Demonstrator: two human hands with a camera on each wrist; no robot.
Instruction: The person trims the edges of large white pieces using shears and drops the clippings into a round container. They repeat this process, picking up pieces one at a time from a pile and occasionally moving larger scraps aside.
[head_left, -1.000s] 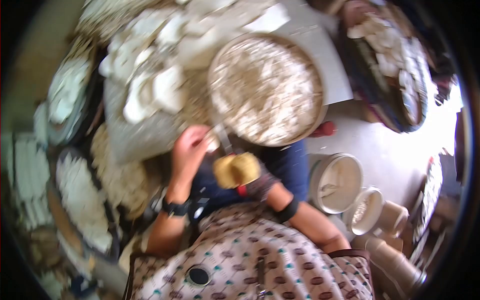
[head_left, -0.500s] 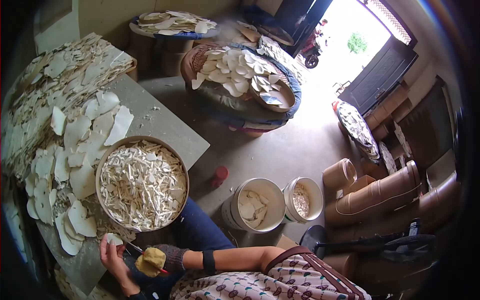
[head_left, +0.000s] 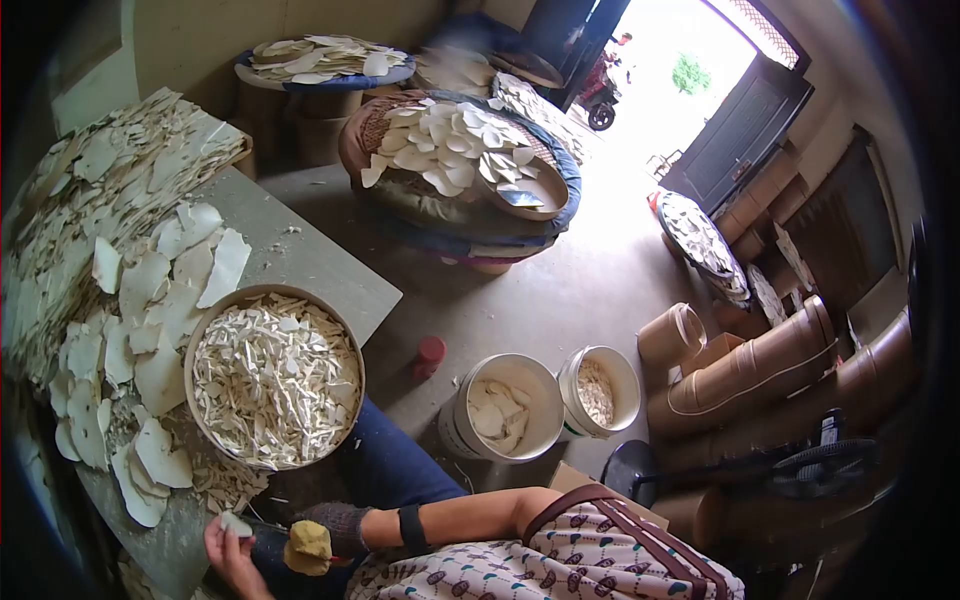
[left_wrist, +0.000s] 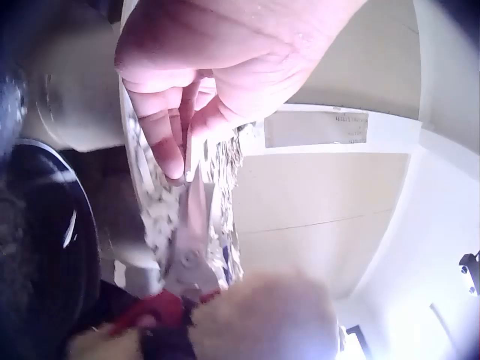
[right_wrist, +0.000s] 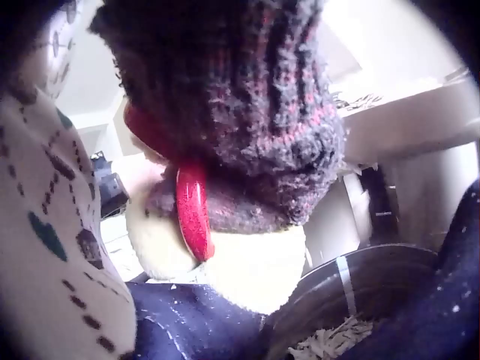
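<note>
At the lower left of the head view, my bare left hand [head_left: 232, 560] pinches a small flat white piece [head_left: 235, 524] between thumb and fingers. My right hand [head_left: 342, 528] wears a dark knitted glove and grips shears [left_wrist: 191, 262] by their red handles [right_wrist: 195, 214]. Yellow padding [head_left: 307, 547] is bulky around the handle and fingers. In the left wrist view the shear blades point up at the pinched piece, their tips right at its lower edge. Just above both hands, a round tub [head_left: 362, 385] full of thin white strips sits at the table's edge.
Large white flakes [head_left: 160, 370] cover the table [head_left: 330, 270] beside a tall stack [head_left: 120, 170] of sheets. Two white buckets [head_left: 545, 440] holding pieces stand on the floor to the right, near a red container [head_left: 430, 352]. Flake-laden trays [head_left: 440, 150], brown drums [head_left: 750, 370] and a fan [head_left: 825, 465] stand farther off.
The head view has swung from the lap toward the doorway, then shifted slightly. My left hand keeps its pinch on the white piece, and the gloved hand keeps holding the shears.
</note>
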